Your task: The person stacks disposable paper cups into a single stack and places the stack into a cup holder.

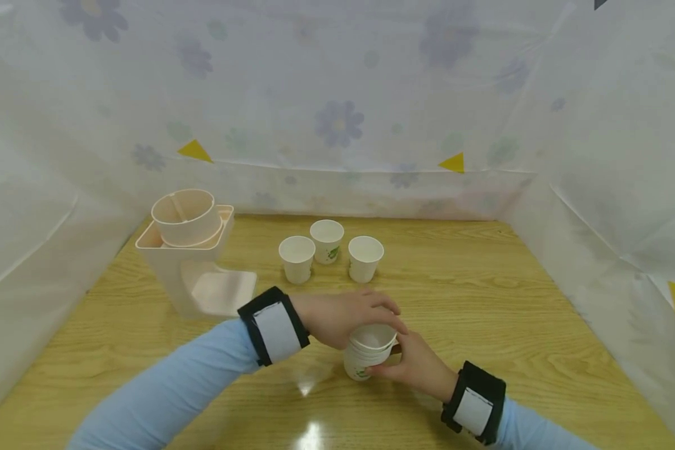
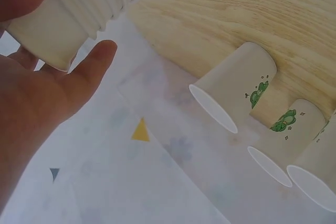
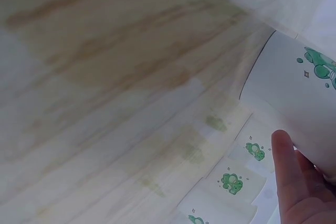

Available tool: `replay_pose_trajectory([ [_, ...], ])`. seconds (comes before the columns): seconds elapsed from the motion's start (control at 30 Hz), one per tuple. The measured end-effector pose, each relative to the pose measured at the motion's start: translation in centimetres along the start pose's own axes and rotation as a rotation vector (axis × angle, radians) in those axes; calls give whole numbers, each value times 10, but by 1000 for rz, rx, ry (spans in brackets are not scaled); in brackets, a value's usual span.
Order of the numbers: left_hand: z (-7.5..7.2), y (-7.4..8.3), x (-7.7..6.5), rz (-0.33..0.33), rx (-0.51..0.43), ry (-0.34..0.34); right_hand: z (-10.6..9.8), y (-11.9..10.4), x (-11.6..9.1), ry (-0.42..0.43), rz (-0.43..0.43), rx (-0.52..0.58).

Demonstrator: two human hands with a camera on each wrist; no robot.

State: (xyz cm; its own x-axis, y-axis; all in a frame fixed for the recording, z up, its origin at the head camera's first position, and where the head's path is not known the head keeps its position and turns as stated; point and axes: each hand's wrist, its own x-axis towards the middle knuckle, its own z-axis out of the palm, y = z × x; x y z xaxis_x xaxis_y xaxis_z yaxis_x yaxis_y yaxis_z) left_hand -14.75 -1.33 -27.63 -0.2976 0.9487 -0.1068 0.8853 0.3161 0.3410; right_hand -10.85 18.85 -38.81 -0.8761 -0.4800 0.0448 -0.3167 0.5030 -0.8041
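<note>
A stack of white paper cups stands on the table in front of me. My right hand holds its side, thumb at the front and fingers behind. In the right wrist view, the stack's lowest cup shows a green cartoon print. My left hand reaches over from the left and holds the top cup between thumb and fingers. That cup sticks up above the tightly spaced rims below. Beyond the hands, three single cups stand upright: a left one, a rear one and a right one.
A pale pink dispenser-like stand with a round upper container and a flat foot is at the left. White flowered sheeting encloses the wooden table at the back and both sides.
</note>
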Motion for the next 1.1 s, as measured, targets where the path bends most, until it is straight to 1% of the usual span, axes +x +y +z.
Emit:
replay_pose_trajectory([
  [0.13,3,-1,1,-11,3,-18,1,0,0,8,13,3],
  [0.4,7,-3,2,-7,26,-25,1,0,0,-6,59,2],
  [0.6,7,-2,2,-22,2,-39,1,-1,0,-4,57,7],
  [1.1,16,-4,3,-34,54,-31,0,-3,0,-29,73,36],
])
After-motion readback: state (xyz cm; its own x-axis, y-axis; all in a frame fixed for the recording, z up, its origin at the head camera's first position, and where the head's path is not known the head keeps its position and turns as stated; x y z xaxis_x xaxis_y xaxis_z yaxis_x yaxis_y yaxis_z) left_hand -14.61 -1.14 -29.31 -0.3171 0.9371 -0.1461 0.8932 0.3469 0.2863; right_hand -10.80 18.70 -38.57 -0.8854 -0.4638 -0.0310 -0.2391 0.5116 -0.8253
